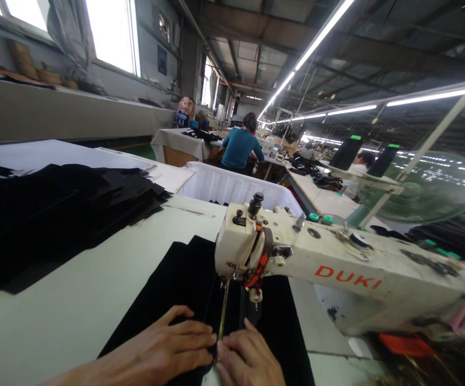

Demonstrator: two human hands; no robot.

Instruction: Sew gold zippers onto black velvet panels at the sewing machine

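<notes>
Black fabric [176, 279] lies on the white table under the head of a DUKI sewing machine [236, 241]. A narrow gold-toned zipper [223, 313] runs down the fabric from the needle area towards me. My left hand [176, 340] rests on the fabric left of the zipper, fingers stretched out with their tips beside it. On the other side, my right hand [250, 356] has its fingers curled, with the fingertips pressed at the near end of the zipper. Below my fingertips a small pale piece shows, too little to name.
A stack of black cut pieces [63, 214] covers the table at left. Behind the machine stands a white plastic bin [236, 185]. Thread cones [347, 153] and a green fan [417, 185] are at right. A person in a blue top [240, 149] sits ahead, facing away.
</notes>
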